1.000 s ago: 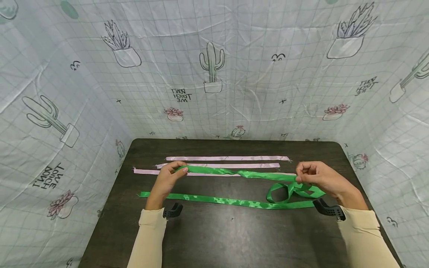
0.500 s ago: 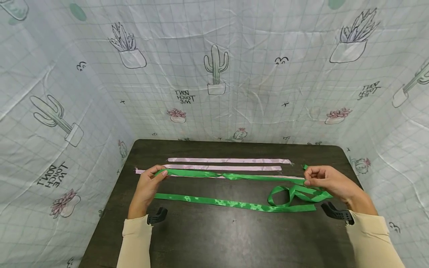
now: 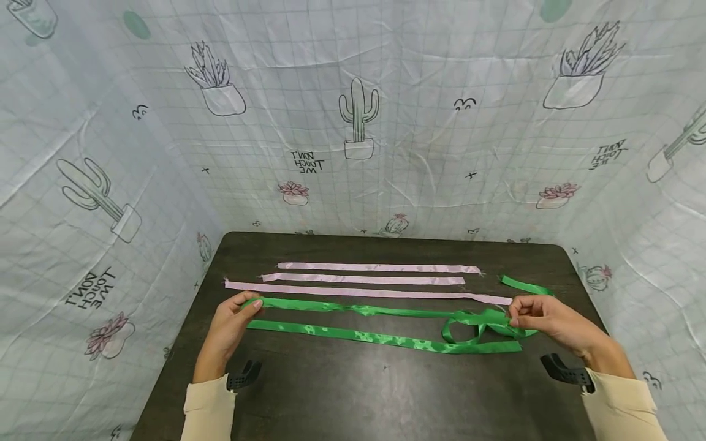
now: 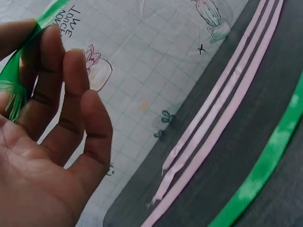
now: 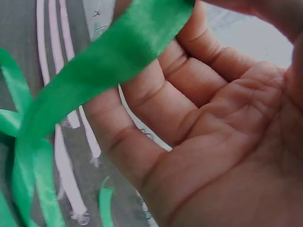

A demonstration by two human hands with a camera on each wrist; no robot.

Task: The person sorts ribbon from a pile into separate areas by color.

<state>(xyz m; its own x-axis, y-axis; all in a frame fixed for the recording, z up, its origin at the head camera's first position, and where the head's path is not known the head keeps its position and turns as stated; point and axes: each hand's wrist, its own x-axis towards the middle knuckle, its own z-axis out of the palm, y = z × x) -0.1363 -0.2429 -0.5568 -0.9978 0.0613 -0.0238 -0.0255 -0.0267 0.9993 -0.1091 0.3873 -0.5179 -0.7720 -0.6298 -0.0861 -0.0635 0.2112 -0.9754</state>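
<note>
A green ribbon (image 3: 386, 312) stretches between my two hands, slightly twisted near its middle. Its left end is pinched between thumb and forefinger of my left hand (image 3: 227, 324), and the left wrist view shows the frayed tip (image 4: 18, 99) poking out below the fingers. My right hand (image 3: 554, 321) pinches the other part, with a length of ribbon (image 5: 104, 61) hanging down across the fingers in the right wrist view. Nearer to me, a second green strip (image 3: 358, 335) lies flat on the table. Loose green loops (image 3: 463, 324) lie beside my right hand.
Three pink ribbons (image 3: 380, 268) lie roughly parallel along the back of the dark table (image 3: 386, 398). A short green piece (image 3: 526, 285) lies at the right, behind my right hand. A patterned cloth (image 3: 413, 122) surrounds the table's back and sides.
My left hand has moved left and toward me, my right hand right and toward me. The held ribbon has come down off the nearest pink ribbon to lie in front of it.
</note>
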